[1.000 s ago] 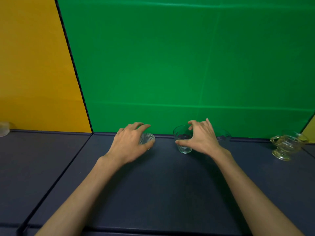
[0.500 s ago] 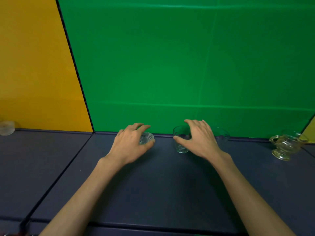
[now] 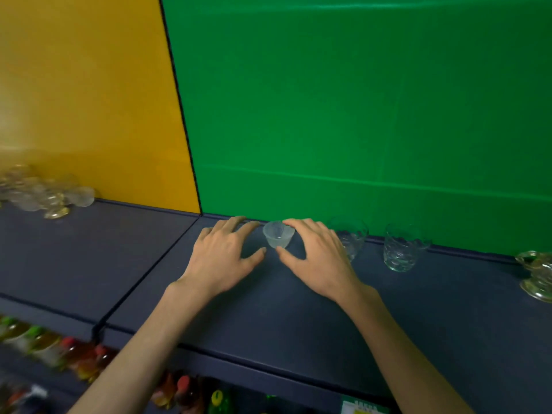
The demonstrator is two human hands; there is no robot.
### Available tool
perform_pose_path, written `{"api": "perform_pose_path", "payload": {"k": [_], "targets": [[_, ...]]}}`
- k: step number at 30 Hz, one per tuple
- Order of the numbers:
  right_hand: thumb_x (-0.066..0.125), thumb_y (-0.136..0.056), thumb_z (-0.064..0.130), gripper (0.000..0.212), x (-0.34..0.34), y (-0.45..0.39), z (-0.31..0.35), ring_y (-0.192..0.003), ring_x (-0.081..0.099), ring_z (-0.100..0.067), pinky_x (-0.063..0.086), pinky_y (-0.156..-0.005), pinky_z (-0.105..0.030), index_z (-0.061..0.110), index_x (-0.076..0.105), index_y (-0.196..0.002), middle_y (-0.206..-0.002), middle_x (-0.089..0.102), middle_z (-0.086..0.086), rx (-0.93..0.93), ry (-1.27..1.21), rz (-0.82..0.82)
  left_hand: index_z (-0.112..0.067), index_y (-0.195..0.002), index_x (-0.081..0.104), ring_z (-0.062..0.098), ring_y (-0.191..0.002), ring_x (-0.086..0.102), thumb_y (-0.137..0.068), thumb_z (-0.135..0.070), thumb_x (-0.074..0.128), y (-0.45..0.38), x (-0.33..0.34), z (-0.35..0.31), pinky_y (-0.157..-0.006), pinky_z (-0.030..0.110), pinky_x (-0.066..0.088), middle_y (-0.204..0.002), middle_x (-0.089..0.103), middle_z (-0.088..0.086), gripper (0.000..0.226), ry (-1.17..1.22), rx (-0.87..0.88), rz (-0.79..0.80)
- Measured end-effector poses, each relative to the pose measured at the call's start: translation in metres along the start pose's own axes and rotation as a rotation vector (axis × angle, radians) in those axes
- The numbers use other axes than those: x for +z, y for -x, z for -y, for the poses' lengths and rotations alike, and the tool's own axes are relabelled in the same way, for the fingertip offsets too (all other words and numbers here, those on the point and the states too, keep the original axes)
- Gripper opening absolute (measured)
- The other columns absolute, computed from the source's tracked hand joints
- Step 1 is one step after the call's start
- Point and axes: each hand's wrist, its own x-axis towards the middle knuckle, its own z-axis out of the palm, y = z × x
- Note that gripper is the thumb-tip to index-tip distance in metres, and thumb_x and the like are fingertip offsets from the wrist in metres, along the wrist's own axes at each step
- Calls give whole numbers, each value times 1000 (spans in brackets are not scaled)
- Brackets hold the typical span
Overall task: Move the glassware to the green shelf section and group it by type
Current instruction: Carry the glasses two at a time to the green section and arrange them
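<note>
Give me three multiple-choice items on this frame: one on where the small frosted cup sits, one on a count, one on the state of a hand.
1. Where does the small frosted cup stand?
A. In front of the yellow panel
B. Between the two hands, by the green wall
C. On the lower shelf among the bottles

2. How many clear tumblers stand to the right of the right hand?
A. Two
B. Five
C. None

3. What is the left hand doing?
A. Lifting a bottle
B. Gripping a tumbler
C. Lying open beside the cup, holding nothing

Answers:
1 B: the cup stands on the dark shelf below the green wall, a hand on each side.
2 A: one tumbler shows just past the right hand, a second tumbler farther right.
3 C: its fingers are spread and clear of the cup.
</note>
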Motion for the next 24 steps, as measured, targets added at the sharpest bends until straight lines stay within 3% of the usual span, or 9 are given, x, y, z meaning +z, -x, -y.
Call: {"api": "perform_pose_path", "payload": {"k": [6, 13, 17, 24], "targets": [[56, -96, 51, 54, 34, -15, 50, -130, 47, -18, 31, -111, -39, 27, 49, -143, -141, 54, 6, -109, -17, 55, -34, -157, 37, 23, -147, 39, -86, -70, 26, 39, -12, 60, -114, 43, 35, -163, 39, -1, 80, -22, -138, -12], [51, -98, 51, 51, 93, -28, 150, -131, 44, -17, 33, -108, -38, 29, 46, -144, -143, 49, 7, -214, -17, 133, -39, -158, 31, 22, -148, 38, -87, -76, 16, 104, -19, 158, -114, 41, 35, -164, 35, -3, 82, -62, -255, -9], [51, -98, 52, 52, 132, -33, 220, -131, 44, -16, 33, -108, -37, 29, 45, -145, -144, 49, 8, -245, -16, 162, -38, -159, 29, 22, -149, 36, -98, -69, 36, 141, -27, 226, -115, 43, 33, -165, 33, -2, 68, -53, -285, -20], [52, -98, 51, 52, 197, -47, 340, -130, 46, -18, 34, -106, -38, 29, 47, -144, -143, 50, 8, -263, -1, 175, -36, -159, 31, 23, -150, 35, -98, -68, 39, 199, -44, 350, -117, 44, 32, -165, 33, -2, 69, -44, -327, -31]]}}
